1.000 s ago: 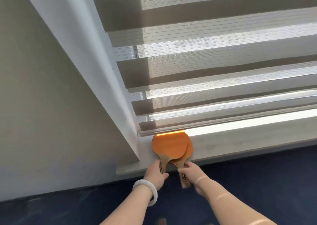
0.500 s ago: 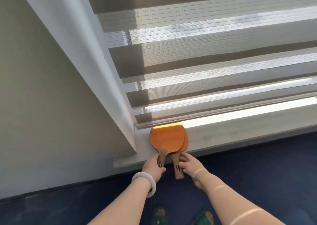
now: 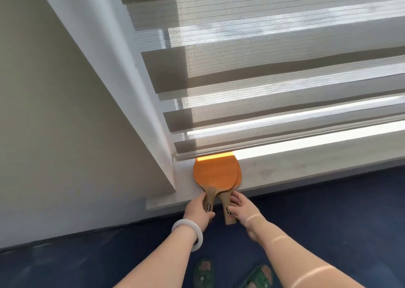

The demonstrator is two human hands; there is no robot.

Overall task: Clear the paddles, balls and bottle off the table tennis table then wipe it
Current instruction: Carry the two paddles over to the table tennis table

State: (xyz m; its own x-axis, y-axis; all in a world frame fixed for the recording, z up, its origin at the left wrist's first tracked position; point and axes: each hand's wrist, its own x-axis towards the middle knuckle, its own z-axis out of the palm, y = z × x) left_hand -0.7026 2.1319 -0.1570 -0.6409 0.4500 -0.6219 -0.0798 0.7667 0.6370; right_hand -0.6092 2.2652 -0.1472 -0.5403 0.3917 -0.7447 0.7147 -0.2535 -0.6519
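Both forearms reach forward and down to the windowsill (image 3: 306,167). The left hand (image 3: 198,212), with a white bracelet (image 3: 190,230) on its wrist, has its fingers curled round the handle of the upper paddle (image 3: 213,173). The right hand (image 3: 243,211) has its fingers bent and pressed together against the right side of the lower paddle (image 3: 228,202) handle. Its thumb is hidden, so I cannot tell if it really grips.

The paddles lie stacked flat at the left end of the sill, with the handles sticking out over its front edge. The lower paddle is mostly covered; only a sliver of blade and the handle show. The far edges of the blades sit under the bottom bar of the blind (image 3: 263,90). The handle labels are too small to read. Green sandals (image 3: 203,274) are cut off at the bottom of the view, on the dark blue floor (image 3: 328,211).
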